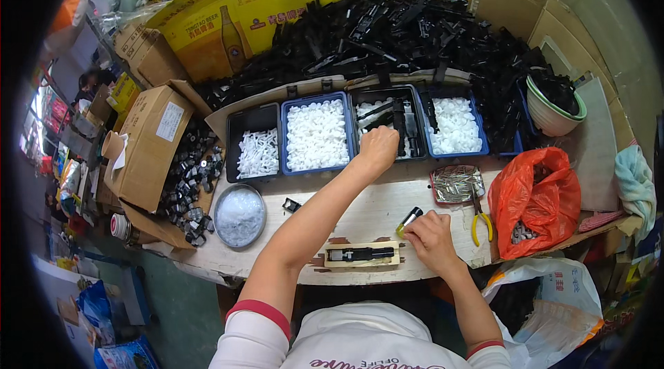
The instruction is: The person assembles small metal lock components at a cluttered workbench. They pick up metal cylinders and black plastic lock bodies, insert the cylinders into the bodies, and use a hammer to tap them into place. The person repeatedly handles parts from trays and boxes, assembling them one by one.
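My left hand (379,148) reaches to the front of a black bin (415,156) that holds white plastic parts and long black plastic pieces (409,127). Its fingers are curled, and whatever they pinch is hidden beneath them. Lower right, my right hand (429,236) grips a short stick-like tool (412,217) with a dark shiny body and a yellow-green section by the fingers. Just left of that hand, a shallow wooden fixture (332,262) lies on the bench. A long black part with a pale end (361,254) rests in it.
Beside the bin stand a blue bin of white parts (317,135), another blue one (454,127) and a black one (257,154). A round dish (239,215), a tray of metal pins (458,185), yellow-handled pliers (480,225) and a red bag (536,203) surround the work area. Black parts (387,30) heap behind.
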Available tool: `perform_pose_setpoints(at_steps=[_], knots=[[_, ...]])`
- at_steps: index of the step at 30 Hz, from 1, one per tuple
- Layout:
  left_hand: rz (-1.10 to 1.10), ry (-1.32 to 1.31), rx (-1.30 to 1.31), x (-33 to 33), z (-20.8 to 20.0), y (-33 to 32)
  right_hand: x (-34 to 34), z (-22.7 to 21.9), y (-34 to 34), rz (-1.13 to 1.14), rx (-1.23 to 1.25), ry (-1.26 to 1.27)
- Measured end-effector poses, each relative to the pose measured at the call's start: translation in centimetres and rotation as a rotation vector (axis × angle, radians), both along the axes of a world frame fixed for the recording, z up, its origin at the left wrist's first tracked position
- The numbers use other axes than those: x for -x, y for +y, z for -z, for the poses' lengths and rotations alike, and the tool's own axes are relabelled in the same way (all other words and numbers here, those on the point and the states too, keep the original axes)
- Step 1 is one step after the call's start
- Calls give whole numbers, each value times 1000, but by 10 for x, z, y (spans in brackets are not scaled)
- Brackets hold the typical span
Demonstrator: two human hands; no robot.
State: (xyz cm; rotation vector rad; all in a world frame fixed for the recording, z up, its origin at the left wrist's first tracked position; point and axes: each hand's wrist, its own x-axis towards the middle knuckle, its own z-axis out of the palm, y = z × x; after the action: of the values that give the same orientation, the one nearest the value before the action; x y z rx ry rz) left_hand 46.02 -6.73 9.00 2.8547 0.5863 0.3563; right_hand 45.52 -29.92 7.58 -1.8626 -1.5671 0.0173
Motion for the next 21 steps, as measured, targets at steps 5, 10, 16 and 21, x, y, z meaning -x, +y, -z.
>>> perform_pose_setpoints(at_steps=[5,10,16,21], knots=[[-74,-80,73,2,10,12,-3,2,-4,24,-13,35],[-2,-383,211,14,11,28,-2,-6,3,56,-16,110],[-165,-507,1119,40,-26,9,-6,-4,6,155,-72,509],[91,-653,1541,110,-23,-43,5,-18,13,55,-204,1221]])
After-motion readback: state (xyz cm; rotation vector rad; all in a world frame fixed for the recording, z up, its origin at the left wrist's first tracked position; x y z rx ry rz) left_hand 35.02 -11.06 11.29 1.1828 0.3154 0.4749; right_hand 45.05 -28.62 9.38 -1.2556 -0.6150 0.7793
